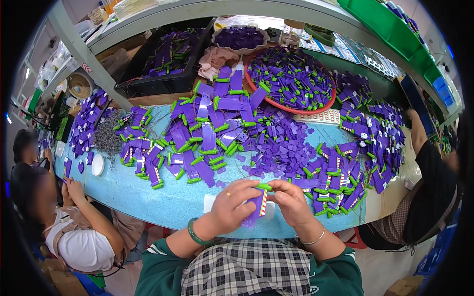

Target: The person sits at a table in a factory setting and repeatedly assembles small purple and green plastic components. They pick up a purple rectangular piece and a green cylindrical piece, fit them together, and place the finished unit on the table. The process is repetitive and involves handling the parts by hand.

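Note:
Close in front of me, my left hand (pixel 230 211) is closed around a flat purple plastic part (pixel 255 213) with a red-and-white striped edge. A bright green piece (pixel 264 187) sits across its far end. My right hand (pixel 291 201) has its thumb and fingers pinched at the green end and striped edge of the same part. Just beyond my hands lies a heap of small loose purple pieces (pixel 286 150). Purple parts with green ends form a pile (pixel 202 130) at the left and another pile (pixel 340 177) at the right.
A red basket (pixel 297 111) full of purple-green parts, a black tray (pixel 148 89) and a white bowl (pixel 217 43) stand at the back. A shelf beam (pixel 207 10) crosses above. A tangled grey heap (pixel 109 133) lies left. Co-workers sit left (pixel 84 241) and right (pixel 419 197).

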